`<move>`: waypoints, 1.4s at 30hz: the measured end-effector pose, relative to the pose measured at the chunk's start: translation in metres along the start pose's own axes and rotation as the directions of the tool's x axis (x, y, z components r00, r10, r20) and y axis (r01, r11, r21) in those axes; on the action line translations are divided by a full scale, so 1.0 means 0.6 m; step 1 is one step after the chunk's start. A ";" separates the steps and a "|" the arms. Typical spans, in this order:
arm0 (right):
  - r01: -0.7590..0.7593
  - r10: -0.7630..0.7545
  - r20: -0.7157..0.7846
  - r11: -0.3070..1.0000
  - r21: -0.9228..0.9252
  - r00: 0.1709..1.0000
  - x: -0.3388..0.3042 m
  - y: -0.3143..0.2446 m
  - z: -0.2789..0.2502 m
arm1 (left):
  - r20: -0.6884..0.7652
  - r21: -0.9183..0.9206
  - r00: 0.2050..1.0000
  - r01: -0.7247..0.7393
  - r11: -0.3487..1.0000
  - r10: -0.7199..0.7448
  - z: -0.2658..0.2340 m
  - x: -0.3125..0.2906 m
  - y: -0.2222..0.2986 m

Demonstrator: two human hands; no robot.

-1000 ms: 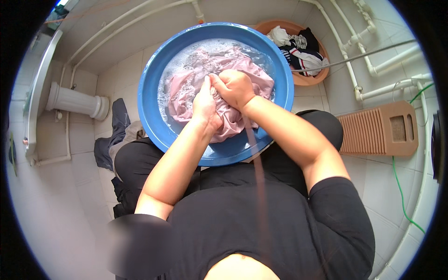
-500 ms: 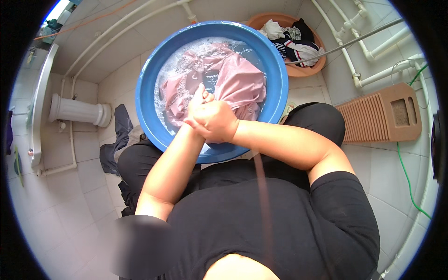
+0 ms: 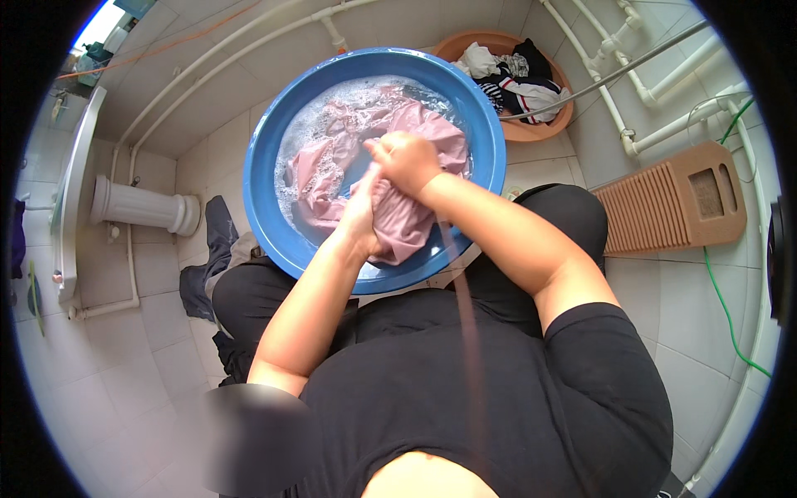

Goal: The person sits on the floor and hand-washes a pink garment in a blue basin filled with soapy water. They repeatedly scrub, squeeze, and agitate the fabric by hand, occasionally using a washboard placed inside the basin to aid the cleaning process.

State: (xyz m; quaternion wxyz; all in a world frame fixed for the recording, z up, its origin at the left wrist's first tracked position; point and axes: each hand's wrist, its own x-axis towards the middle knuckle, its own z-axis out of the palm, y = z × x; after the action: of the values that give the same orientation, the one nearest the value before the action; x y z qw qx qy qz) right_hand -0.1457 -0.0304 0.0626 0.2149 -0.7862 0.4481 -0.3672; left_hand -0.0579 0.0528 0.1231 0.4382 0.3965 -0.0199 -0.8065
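A pink garment (image 3: 403,226) lies soaking in the soapy water of a blue basin (image 3: 251,178), part of it bunched up toward the near rim. My right hand (image 3: 405,162) is closed in a fist on the fabric above the middle of the basin. Just below and left of it, my left hand (image 3: 362,217) grips the bunched cloth, its fingers partly hidden by the folds. The two hands almost touch. Foam (image 3: 311,124) floats along the far left of the water.
At the far right stands an orange basin (image 3: 548,131) heaped with white, black and striped clothes. A brown washboard (image 3: 664,203) leans on the right. Dark clothing (image 3: 220,232) lies on the floor at left, near a white pedestal (image 3: 145,203). White pipes run along the walls.
My hands, clasped together half a second ago, have come slightly apart. The right hand has moved a little to the right and away from me, and more pink cloth is bunched near the rim.
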 end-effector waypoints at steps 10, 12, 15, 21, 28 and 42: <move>-0.247 0.031 0.278 0.562 0.789 0.960 0.019 0.002 -0.022 | -0.123 -0.192 0.891 -0.453 0.871 0.436 -0.090 0.032 0.072; -0.135 -0.086 0.228 0.587 0.798 0.970 0.005 -0.072 -0.035 | -0.204 -0.057 0.866 -0.477 0.877 0.457 -0.111 0.077 0.063; 0.413 -0.469 0.042 0.814 0.408 0.882 -0.039 -0.120 -0.034 | -0.093 -0.077 0.870 -0.492 0.867 0.485 -0.140 0.099 0.035; 0.073 -0.060 -0.083 0.984 0.164 0.995 0.002 -0.053 -0.015 | -0.200 -0.026 0.902 -0.394 0.919 0.382 -0.011 0.048 0.008; 0.237 -0.237 -0.025 0.946 0.221 0.971 -0.032 -0.056 0.018 | 0.151 -0.306 0.909 -0.330 0.893 0.388 -0.168 0.134 -0.001; 0.164 -0.160 -0.041 0.980 0.109 0.986 -0.028 -0.059 -0.005 | -0.093 -0.114 0.903 -0.428 0.896 0.420 -0.034 0.069 0.002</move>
State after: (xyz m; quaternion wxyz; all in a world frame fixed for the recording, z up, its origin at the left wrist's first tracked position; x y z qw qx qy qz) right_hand -0.1342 0.0019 0.0818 0.2208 -0.8010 0.3646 -0.4203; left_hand -0.0560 0.0288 0.0837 0.6289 0.3794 -0.0381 -0.6776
